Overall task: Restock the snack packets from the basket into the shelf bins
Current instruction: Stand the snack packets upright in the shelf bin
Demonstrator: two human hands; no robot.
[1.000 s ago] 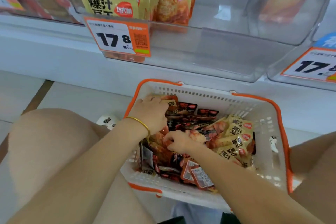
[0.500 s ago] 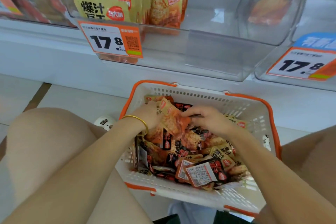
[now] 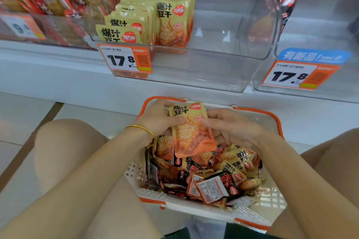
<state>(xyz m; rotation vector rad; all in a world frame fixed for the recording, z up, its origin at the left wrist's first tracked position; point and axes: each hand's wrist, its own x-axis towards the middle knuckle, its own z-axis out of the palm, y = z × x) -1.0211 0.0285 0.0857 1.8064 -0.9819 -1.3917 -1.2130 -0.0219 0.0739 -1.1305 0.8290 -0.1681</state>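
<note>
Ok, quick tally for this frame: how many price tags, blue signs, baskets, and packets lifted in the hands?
price tags: 3
blue sign: 1
basket: 1
held packet: 1
Total: 6

The left hand (image 3: pixel 157 120) and right hand (image 3: pixel 231 128) hold a yellow packet (image 3: pixel 191 132) by its sides over the basket (image 3: pixel 258 111) (more packets (image 3: pixel 213 176) lie heaped inside). Above, a clear bin (image 3: pixel 213 68) holds matching packets (image 3: pixel 147 15) at its left side, behind a 17.8 tag (image 3: pixel 125 60).
</note>
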